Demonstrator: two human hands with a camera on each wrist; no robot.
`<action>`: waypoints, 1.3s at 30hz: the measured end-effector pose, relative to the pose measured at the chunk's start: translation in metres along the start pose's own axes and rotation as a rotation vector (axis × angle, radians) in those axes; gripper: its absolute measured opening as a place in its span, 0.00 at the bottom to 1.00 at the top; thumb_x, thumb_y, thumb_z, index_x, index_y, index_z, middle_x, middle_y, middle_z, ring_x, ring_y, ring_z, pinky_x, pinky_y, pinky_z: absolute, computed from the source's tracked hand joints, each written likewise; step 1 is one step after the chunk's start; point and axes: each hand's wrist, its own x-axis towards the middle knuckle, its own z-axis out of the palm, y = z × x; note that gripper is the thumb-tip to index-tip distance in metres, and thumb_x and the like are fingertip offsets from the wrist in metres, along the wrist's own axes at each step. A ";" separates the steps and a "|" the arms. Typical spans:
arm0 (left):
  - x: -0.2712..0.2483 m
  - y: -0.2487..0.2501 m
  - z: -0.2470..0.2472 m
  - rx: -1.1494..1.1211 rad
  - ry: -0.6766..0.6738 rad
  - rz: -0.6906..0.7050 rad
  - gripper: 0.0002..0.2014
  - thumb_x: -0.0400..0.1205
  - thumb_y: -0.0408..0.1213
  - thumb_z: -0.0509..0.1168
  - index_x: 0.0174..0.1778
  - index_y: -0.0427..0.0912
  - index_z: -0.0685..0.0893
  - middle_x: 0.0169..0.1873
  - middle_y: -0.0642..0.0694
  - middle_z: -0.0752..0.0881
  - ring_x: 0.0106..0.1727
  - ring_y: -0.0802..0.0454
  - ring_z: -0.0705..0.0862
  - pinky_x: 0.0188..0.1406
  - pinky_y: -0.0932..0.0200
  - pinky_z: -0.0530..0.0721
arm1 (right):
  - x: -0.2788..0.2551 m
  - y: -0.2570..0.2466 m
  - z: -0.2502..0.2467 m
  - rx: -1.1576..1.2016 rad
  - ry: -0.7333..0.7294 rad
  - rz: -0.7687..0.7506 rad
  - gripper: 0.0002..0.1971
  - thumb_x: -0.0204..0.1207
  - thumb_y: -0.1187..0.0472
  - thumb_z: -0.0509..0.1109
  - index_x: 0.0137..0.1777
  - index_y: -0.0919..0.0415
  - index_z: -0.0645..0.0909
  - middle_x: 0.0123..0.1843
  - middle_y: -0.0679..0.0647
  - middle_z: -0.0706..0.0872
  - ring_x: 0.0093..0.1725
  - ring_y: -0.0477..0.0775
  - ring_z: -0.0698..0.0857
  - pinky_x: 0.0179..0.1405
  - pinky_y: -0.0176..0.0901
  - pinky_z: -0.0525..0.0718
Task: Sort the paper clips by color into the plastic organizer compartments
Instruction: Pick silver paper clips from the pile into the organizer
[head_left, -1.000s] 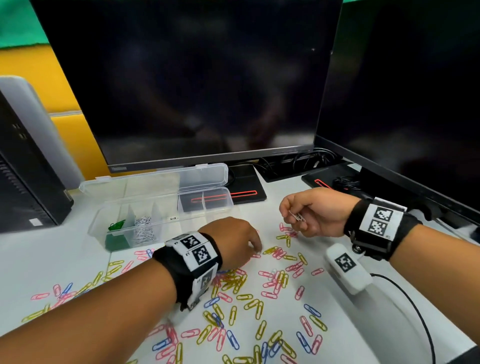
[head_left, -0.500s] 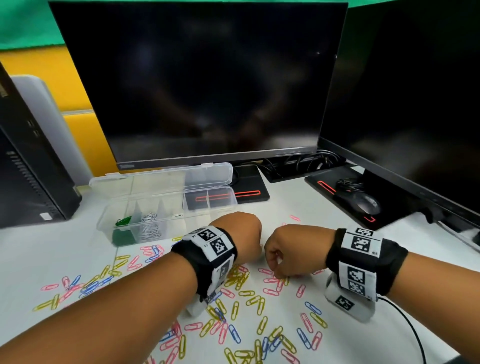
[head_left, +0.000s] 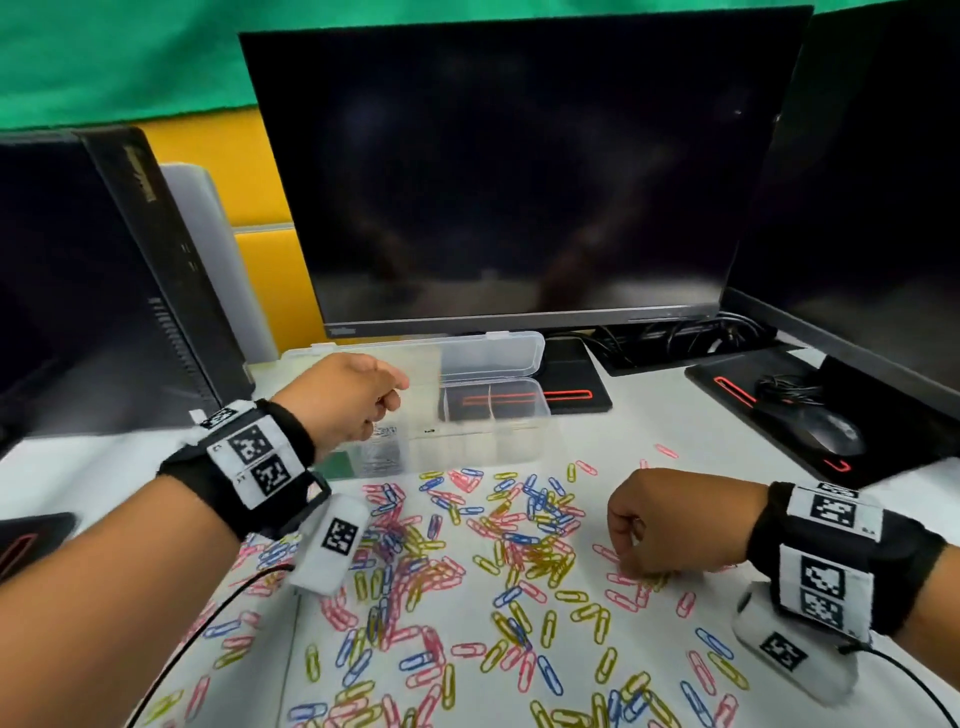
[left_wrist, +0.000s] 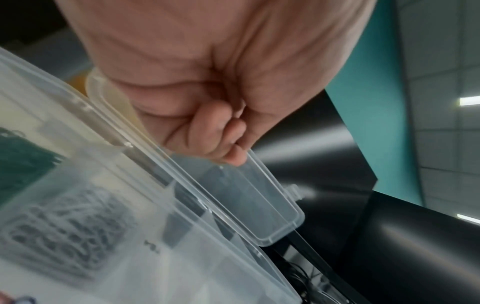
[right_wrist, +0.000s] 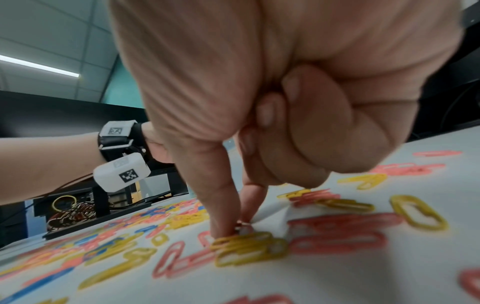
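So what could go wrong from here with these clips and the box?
The right hand pinches a small silver clip right beside overlapping yellow paper clips, so a wrong colour may lift along. The left hand, fisted over the clear plastic organizer, hides whatever it holds, so it may drop into the wrong compartment.

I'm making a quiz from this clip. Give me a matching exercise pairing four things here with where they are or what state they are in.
Things:
1. left hand
2. right hand
3. organizer lid
4. computer mouse

Places or states:
A. swung open
B. on the black pad at right
C. fingertips down among paper clips on the table
D. over the plastic organizer

Pairs: 1-D, 2-C, 3-A, 4-B
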 end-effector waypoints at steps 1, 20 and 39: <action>0.004 -0.003 -0.005 -0.031 0.022 -0.023 0.11 0.88 0.30 0.56 0.51 0.37 0.84 0.34 0.44 0.81 0.27 0.54 0.71 0.21 0.64 0.67 | -0.001 0.000 -0.001 0.004 -0.016 0.008 0.06 0.76 0.51 0.76 0.46 0.51 0.88 0.40 0.41 0.88 0.37 0.41 0.82 0.35 0.30 0.75; -0.042 0.004 0.025 0.703 -0.075 0.487 0.07 0.85 0.40 0.66 0.54 0.55 0.88 0.50 0.58 0.86 0.50 0.60 0.83 0.51 0.62 0.81 | -0.015 0.008 -0.008 0.053 -0.079 0.046 0.06 0.72 0.58 0.73 0.34 0.53 0.83 0.31 0.40 0.84 0.30 0.40 0.78 0.32 0.33 0.76; -0.068 0.005 0.190 1.269 -0.589 0.744 0.07 0.81 0.33 0.63 0.46 0.37 0.86 0.41 0.41 0.84 0.39 0.43 0.83 0.33 0.57 0.78 | -0.034 0.064 -0.008 -0.428 0.174 -0.081 0.03 0.75 0.67 0.76 0.42 0.64 0.84 0.42 0.57 0.84 0.36 0.52 0.79 0.35 0.30 0.65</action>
